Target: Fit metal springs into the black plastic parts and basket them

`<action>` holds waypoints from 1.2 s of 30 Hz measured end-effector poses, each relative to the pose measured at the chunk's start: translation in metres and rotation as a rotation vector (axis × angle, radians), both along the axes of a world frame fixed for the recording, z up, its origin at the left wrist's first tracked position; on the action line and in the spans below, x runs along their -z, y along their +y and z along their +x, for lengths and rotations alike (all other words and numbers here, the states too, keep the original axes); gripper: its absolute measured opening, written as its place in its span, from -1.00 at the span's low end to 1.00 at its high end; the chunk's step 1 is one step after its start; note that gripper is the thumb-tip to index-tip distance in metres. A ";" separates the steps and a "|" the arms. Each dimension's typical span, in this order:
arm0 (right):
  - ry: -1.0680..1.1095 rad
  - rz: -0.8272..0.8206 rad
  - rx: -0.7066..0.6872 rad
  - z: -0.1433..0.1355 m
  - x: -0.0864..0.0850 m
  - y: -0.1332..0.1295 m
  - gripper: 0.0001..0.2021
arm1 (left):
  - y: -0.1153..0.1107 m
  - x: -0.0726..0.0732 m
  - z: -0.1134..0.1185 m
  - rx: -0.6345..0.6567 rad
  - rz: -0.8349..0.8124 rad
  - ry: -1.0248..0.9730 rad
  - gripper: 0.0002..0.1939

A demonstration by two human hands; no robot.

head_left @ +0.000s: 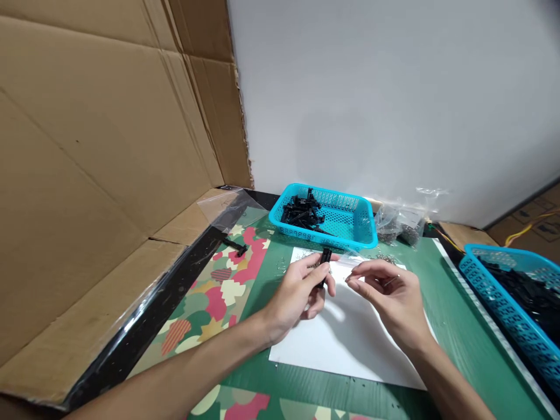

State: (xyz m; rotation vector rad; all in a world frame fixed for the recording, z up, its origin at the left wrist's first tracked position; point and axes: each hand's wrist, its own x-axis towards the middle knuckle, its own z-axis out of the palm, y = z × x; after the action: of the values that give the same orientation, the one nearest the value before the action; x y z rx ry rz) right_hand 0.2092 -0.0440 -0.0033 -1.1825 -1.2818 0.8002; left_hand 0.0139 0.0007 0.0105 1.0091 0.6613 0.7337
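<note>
A narrow black plastic part (325, 267) is gripped upright between the thumb and fingers of my left hand (301, 289), above a white sheet of paper (345, 344). To its right, my right hand (391, 294) is closed in a pinch, thumb against forefinger. Something tiny shows at those fingertips, too small to name. The two hands are apart. Small metal bits (382, 258) lie along the far edge of the paper, partly behind my hands.
A blue basket (324, 236) holding black parts stands at the back. Another blue basket (494, 286) is at the right. Clear bags (400, 224) of small pieces sit by the wall. One black part (236, 246) lies at left, near a cardboard panel (100, 116).
</note>
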 end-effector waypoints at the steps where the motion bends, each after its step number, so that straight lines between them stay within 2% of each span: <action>1: -0.007 -0.003 0.000 0.000 0.000 0.000 -0.83 | 0.001 0.001 0.000 -0.002 0.019 0.009 -0.60; 6: -0.083 0.051 -0.006 -0.002 -0.001 0.000 -0.87 | 0.001 0.007 0.000 0.065 0.049 0.039 -0.63; 12: -0.148 0.124 -0.011 -0.004 -0.005 -0.001 -0.92 | 0.002 0.010 0.002 0.080 0.138 0.052 -0.63; 23: -0.133 -0.011 -0.072 -0.008 -0.001 -0.004 -0.82 | 0.002 0.012 0.002 0.044 0.177 0.062 -0.61; 31: -0.043 -0.068 -0.038 -0.016 0.002 -0.004 -0.80 | -0.001 0.007 0.004 0.032 0.108 0.032 -0.59; 34: -0.107 -0.012 0.006 -0.018 0.001 -0.006 -0.83 | 0.000 0.006 0.003 0.076 -0.005 -0.004 -0.61; 36: -0.197 0.093 0.048 -0.019 0.000 -0.008 -0.88 | 0.001 0.005 0.001 0.134 -0.060 -0.015 -0.62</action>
State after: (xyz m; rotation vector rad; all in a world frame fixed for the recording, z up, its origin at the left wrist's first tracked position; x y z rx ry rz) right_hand 0.1905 -0.0523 -0.0029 -1.2360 -1.4301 0.5933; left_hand 0.0148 0.0014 0.0052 0.9820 0.5936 0.6003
